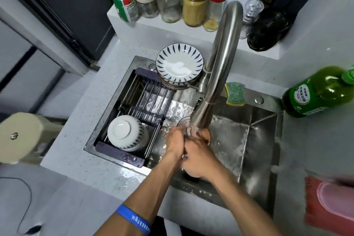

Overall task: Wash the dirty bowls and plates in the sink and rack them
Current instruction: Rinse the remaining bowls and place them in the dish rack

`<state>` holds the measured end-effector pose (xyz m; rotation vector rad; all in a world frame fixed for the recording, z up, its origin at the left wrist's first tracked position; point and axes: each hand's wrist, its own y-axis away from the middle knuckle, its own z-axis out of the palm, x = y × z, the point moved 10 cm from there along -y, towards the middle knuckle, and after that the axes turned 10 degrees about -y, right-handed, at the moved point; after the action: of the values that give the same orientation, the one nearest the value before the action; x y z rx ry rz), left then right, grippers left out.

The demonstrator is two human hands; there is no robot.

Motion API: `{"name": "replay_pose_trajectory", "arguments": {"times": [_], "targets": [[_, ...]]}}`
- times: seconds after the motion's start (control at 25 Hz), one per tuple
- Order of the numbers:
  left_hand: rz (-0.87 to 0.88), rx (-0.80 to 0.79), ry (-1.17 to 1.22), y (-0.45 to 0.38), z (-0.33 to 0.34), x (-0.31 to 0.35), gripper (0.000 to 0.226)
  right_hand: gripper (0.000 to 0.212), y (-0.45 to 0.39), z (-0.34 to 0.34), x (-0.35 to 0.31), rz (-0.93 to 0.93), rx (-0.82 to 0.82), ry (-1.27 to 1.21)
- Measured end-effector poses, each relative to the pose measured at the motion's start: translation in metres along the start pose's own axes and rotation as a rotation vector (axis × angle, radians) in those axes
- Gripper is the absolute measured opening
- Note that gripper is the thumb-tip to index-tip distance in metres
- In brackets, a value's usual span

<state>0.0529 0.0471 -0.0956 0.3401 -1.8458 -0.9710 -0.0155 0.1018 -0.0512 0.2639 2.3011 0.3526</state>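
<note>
Two hands under tap (218, 67): left hand (175, 144) and right hand (199, 156) pressed together, fingers clasped on each other; object between them unclear. Left of fingers: rack (134, 105), one inverted bowl stack (127, 133). Beyond: one plate stack (179, 63). One sponge (235, 94) right.

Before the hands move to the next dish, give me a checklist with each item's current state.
1. Water running from the faucet: ok, a stream falls on the hands.
2. Left hand and right hand free to grab: cannot tell; they are pressed together under the spout.
3. Space in the rack: ok, only the upturned bowls sit at its near end.
4. Stacked plates washed: not ok, the top one holds white foam.
5. Sponge within reach: ok, on the sink rim.
</note>
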Motion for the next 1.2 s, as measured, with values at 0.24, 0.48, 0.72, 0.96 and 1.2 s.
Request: {"name": "replay_pose_trajectory", "arguments": {"times": [0.24,0.48,0.72,0.96,1.2], "targets": [[0.046,0.006,0.086,-0.002,-0.004,0.004,0.036,0.050,-0.011,-0.012,-0.004,0.038,-0.057,0.147],[0.033,0.001,0.067,-0.014,-0.008,0.012,0.026,0.026,-0.011,-0.016,-0.005,-0.082,0.061,0.099],[0.052,0.016,-0.037,-0.015,-0.008,0.002,0.046,0.018,-0.001,-0.015,-0.003,-0.229,0.188,0.027],[0.125,-0.007,0.093,-0.004,-0.003,0.002,0.061,0.020,-0.003,-0.018,0.001,-0.266,0.209,0.154],[0.023,-0.270,-0.397,-0.028,0.014,0.020,0.065,0.028,-0.004,-0.016,0.014,-0.268,0.087,0.401]]}}
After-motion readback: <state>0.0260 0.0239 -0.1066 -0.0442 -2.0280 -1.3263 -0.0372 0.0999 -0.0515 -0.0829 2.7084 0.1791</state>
